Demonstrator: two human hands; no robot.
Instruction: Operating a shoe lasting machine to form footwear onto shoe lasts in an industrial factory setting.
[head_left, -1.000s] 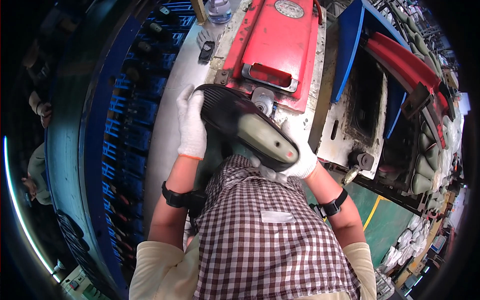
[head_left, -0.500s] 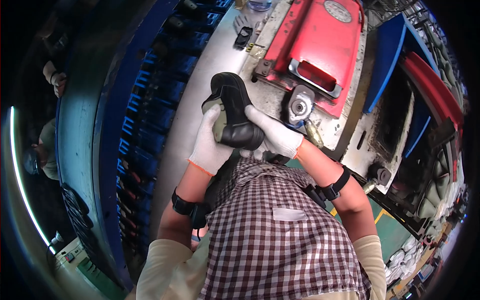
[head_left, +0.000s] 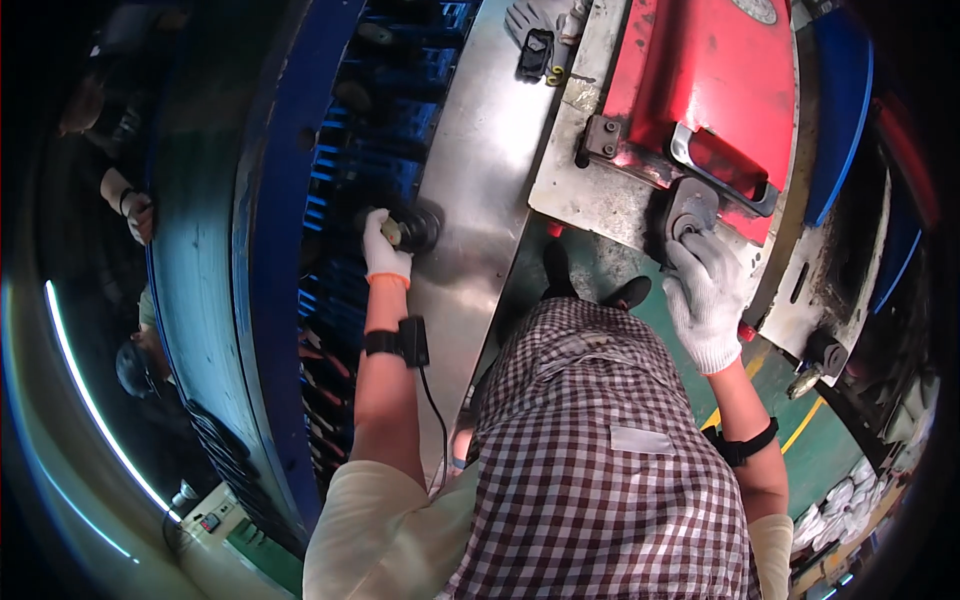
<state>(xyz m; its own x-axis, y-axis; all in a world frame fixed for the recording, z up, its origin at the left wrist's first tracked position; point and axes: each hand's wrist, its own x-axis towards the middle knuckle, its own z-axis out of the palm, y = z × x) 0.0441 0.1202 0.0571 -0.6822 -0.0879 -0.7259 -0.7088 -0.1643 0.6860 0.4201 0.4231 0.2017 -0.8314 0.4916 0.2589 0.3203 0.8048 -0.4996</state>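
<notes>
My left hand (head_left: 385,248), in a white glove with an orange cuff, is closed on a black shoe (head_left: 424,228). The shoe lies over the edge between the metal work surface and the dark blue rack, and the glove hides part of it. My right hand (head_left: 705,295), gloved too, reaches to the front of the red-covered machine (head_left: 725,85). Its fingers curl over the lower part of a dark rounded metal fixture (head_left: 690,203), which they partly hide.
A bare steel surface (head_left: 465,190) runs along the rack (head_left: 372,130). Grey gloves (head_left: 530,20) and a small black device (head_left: 535,55) lie at its far end. A second machine plate (head_left: 825,270) stands at the right. Another person's hand (head_left: 138,215) rests beyond the blue panel at left.
Both hands held the shoe in front of me; now they are apart. The left has carried the shoe toward the rack. The right has let go and moved to the fixture. The view has shifted.
</notes>
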